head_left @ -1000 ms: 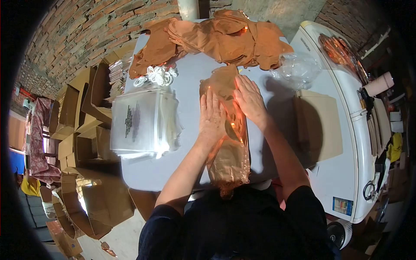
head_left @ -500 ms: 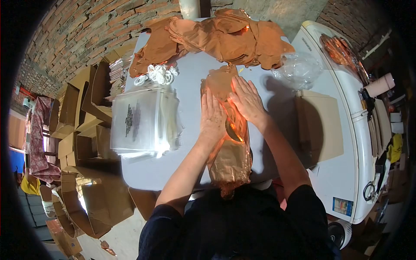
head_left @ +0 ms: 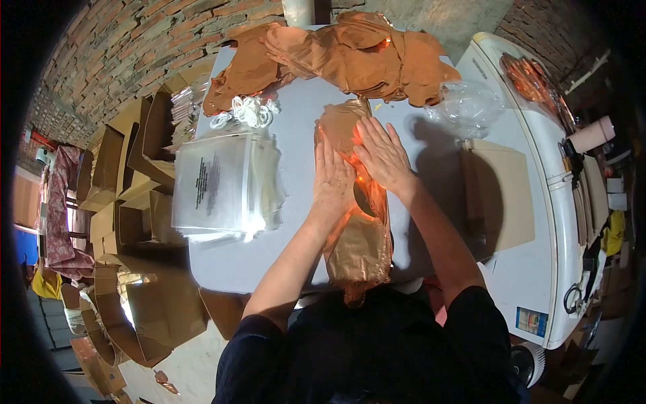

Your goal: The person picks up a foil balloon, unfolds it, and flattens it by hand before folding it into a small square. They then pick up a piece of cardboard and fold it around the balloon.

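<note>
Copper-coloured foil bag [head_left: 353, 222] lies lengthwise on the grey worktop [head_left: 296, 114], running from the near edge at 6 o'clock toward the heap of copper bags [head_left: 336, 54] at 12 o'clock. Since a second ago both hands have slid slightly toward the person and closed in on each other over the bag's upper half, and the bag's far end now looks flatter. The left hand [head_left: 331, 178] lies palm down, fingers together and pointing to 12 o'clock; the right hand [head_left: 383, 156] lies flat just beside it, fingers spread and angled to 11 o'clock, neither grip pinching anything. At 9 o'clock of the hands sits a stack of clear sleeves [head_left: 225, 185]; a flat cardboard sheet [head_left: 498, 195] lies at 3 o'clock.
</note>
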A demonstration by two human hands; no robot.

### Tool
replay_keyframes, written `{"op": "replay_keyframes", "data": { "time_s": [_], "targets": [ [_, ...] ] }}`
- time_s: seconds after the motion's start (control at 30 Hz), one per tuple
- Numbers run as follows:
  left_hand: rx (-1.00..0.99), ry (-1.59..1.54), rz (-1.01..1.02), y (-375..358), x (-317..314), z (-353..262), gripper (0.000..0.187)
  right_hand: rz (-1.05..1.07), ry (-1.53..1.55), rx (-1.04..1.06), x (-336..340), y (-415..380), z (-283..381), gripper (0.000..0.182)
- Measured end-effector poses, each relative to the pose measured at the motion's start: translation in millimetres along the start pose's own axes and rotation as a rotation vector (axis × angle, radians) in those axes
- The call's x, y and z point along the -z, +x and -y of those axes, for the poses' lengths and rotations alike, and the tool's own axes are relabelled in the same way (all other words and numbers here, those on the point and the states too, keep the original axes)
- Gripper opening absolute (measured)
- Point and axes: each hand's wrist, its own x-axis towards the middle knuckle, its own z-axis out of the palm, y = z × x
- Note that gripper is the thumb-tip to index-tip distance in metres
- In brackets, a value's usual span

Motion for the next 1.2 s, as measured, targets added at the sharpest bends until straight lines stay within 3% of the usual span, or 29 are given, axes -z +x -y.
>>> {"op": "replay_keyframes", "data": {
  "time_s": [0.1, 0.4, 0.6, 0.7, 0.8, 1.0, 1.1, 1.2],
  "targets": [
    [-0.034, -0.053, -0.209, 2, -20, 4, 0.064, -0.021, -0.004, 0.024, -1, -1, -1, 0.064],
    [0.015, 0.001, -0.033, 3, -8, -1, 0.055, 0.031, -0.029, 0.005, 2, -1, 3, 0.060],
    [0.005, -0.097, -0.169, 4, -19, 2, 0.065, 0.082, -0.069, 0.007, 6, -1, 5, 0.057],
    [0.037, -0.115, 0.044, 7, -9, 1, 0.065, 0.093, -0.065, 0.017, 12, -2, 7, 0.056],
    [0.053, -0.385, -0.404, 10, -29, 1, 0.068, 0.062, -0.096, 0.037, 7, -2, 5, 0.056],
    [0.070, -0.833, -0.557, 10, 4, 8, 0.071, 0.089, -0.130, 0.029, 3, -1, 3, 0.056],
    [0.119, -0.660, -0.774, 11, 11, 18, 0.066, 0.082, -0.158, 0.025, -1, -1, 0, 0.057],
    [0.025, -0.676, -0.789, 12, 35, 28, 0.062, 0.121, -0.140, -0.014, 9, 0, 9, 0.058]
  ]
}}
